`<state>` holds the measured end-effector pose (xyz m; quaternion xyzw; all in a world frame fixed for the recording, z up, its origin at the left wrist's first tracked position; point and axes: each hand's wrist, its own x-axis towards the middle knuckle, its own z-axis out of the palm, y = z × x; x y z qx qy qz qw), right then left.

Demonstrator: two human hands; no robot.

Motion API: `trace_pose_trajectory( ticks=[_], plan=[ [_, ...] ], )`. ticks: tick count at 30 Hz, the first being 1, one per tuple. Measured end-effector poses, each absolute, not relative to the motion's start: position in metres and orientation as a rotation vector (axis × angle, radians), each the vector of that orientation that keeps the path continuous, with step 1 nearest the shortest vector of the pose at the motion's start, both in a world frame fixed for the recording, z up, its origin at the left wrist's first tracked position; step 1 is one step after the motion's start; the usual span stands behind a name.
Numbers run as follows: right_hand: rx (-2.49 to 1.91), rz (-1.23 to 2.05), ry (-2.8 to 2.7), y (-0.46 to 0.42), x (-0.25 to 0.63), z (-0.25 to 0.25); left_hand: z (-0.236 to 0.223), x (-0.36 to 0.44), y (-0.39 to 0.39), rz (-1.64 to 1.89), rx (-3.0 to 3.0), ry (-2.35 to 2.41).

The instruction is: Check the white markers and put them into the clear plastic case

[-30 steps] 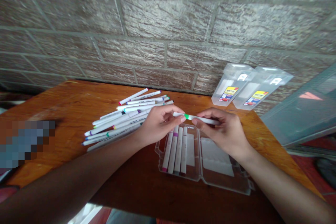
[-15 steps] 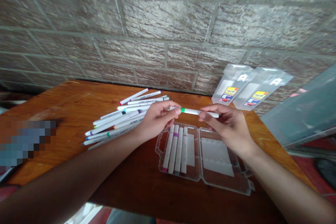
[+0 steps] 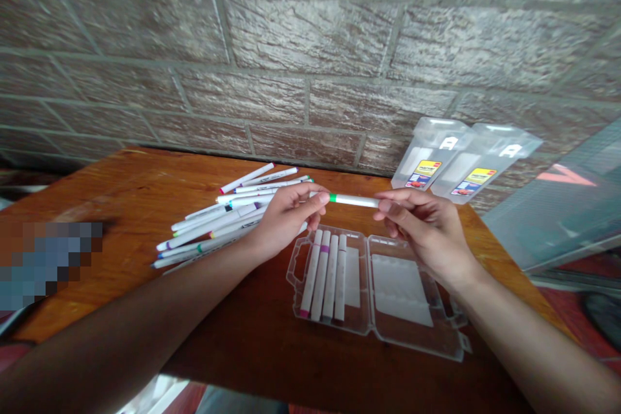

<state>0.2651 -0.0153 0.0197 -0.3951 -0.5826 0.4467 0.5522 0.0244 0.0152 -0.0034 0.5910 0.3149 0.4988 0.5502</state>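
Note:
A white marker with a green band [image 3: 356, 200] is held level between my hands, above an open clear plastic case. My left hand [image 3: 294, 210] pinches its left end, and my right hand [image 3: 420, 217] grips its right end, which the fingers hide. Below lies the case [image 3: 370, 291], hinged open on the table. Several white markers [image 3: 330, 278] stand side by side in its left half, with a white paper slip beside them. Another white slip [image 3: 402, 288] lies in the right half. Left of my left hand is a loose heap of white markers [image 3: 228, 217] with coloured ends.
Two upright clear plastic cases [image 3: 468, 168] with yellow labels stand at the table's back right, near the brick wall [image 3: 310, 45]. The wooden table [image 3: 130, 200] ends at the wall. A blurred-out patch [image 3: 43, 265] covers something at the far left.
The marker and my left hand have shifted slightly left and up. My right fingers now cover the marker's right end, which stuck out past them before.

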Motion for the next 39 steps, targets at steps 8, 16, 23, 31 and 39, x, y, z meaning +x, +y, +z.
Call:
trace_pose_trajectory(
  ticks=[8,16,23,31,39],
  plan=[
    [-0.860,1.147,-1.322,-0.0155,0.2676,0.0201,-0.0042,0.0234,0.0156,1.199,1.339,0.742],
    [-0.859,1.206,-1.275,-0.0182,0.2654,0.0250,-0.0031,0.0240,0.0155,1.205,1.324,0.735],
    [-0.849,1.230,-1.258,-0.0179,0.2652,0.0246,-0.0029,0.0241,0.0149,1.203,1.328,0.732],
    [-0.849,1.251,-1.242,-0.0181,0.2648,0.0264,-0.0025,0.0239,0.0148,1.203,1.322,0.729],
    [-0.834,1.268,-1.237,-0.0190,0.2655,0.0283,-0.0022,0.0240,0.0146,1.209,1.320,0.727]
  ],
)
